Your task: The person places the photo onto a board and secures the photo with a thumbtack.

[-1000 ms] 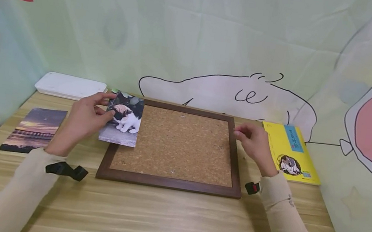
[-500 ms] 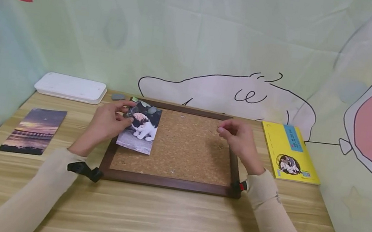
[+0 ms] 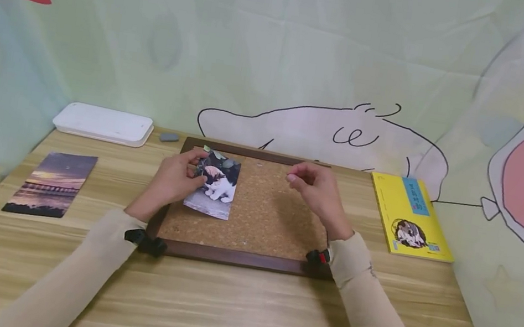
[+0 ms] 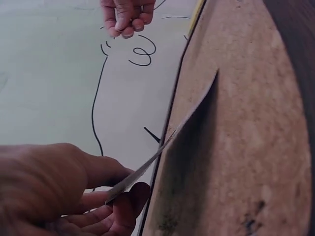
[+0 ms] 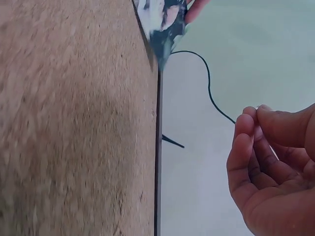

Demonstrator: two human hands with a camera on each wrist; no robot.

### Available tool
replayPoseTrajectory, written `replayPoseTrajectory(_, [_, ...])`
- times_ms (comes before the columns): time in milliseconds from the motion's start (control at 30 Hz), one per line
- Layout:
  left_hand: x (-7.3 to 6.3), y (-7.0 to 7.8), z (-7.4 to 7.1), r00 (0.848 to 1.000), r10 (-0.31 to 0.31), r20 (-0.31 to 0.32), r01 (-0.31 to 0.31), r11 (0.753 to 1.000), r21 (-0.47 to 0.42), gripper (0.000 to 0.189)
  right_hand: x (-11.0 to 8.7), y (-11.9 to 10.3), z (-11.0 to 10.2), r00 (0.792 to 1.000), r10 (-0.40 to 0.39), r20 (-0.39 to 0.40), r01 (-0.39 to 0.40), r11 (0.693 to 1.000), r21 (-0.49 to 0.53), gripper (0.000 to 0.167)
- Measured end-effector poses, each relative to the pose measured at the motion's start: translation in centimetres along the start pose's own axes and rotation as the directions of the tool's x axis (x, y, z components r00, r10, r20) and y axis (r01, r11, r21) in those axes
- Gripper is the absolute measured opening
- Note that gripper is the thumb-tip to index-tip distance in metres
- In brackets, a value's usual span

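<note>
My left hand (image 3: 177, 176) pinches the left edge of a photo (image 3: 215, 187) of a white, black and orange cat. The photo is held over the left part of a cork board (image 3: 275, 210) with a dark brown frame. In the left wrist view the photo (image 4: 165, 142) shows nearly edge-on, tilted and slightly bent over the cork. My right hand (image 3: 320, 191) hovers above the board's right half, thumb and forefinger pressed together. A tiny whitish thing (image 5: 258, 107) shows at its fingertips in the right wrist view, mostly hidden; I cannot tell its kind.
A sunset photo (image 3: 50, 184) lies on the wooden table (image 3: 241, 311) to the left. Behind it are a white case (image 3: 103, 123) and a small grey piece (image 3: 169, 137). At right lies a yellow book (image 3: 389, 204). A printed fabric wall (image 3: 256, 62) stands close behind the board.
My left hand has carried the cat photo rightward onto the area over the cork. The right hand has moved left from the frame's right side to above the cork, fingertips still pinched.
</note>
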State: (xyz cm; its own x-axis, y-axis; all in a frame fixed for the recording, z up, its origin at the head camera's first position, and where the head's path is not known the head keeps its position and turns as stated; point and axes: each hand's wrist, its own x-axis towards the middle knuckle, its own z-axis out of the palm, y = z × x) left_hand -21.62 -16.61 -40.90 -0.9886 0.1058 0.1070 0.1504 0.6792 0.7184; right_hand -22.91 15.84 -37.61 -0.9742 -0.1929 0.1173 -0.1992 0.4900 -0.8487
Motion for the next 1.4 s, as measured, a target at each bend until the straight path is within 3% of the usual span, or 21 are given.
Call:
replayPoseTrajectory(133, [0.1,-0.4,0.6,0.999,-0.012,0.040,0.010,0.997,0.070,0.065,0.4,-0.3,0.7,0.999,0.012,0.048,-0.013,1.000,0.019,0.012])
replayPoseTrajectory(333, [-0.1,-1.1,1.3,0.998,0.018,0.068,-0.028,0.987,0.156,0.072,1.3,-0.7,2.2,0.995,-0.008,0.102,0.009,1.000,-0.004,0.010])
replayPoseTrajectory(733, [-0.2,-1.0,1.7,0.993,-0.027,0.111,0.006,0.983,0.185,0.074,4.3,-1.2,5.8,0.963,0.105,0.248,-0.104,0.994,-0.017,0.009])
replayPoseTrajectory(1000, [0.0,-0.4,2.2,0.992,-0.033,0.124,0.011,0.985,0.173,0.074,6.2,-0.6,9.1,0.945,0.058,0.323,-0.050,0.998,-0.034,0.007])
replayPoseTrajectory(1200, [0.0,-0.5,2.4,0.991,-0.047,0.123,0.023,0.981,0.192,0.073,6.9,-0.2,10.3,0.946,0.041,0.322,-0.037,0.999,-0.018,0.007])
replayPoseTrajectory(1400, [0.0,-0.6,2.0,0.989,-0.058,0.134,0.031,0.980,0.197,0.073,7.4,-0.6,10.8,0.948,0.104,0.300,-0.091,0.994,-0.057,0.008])
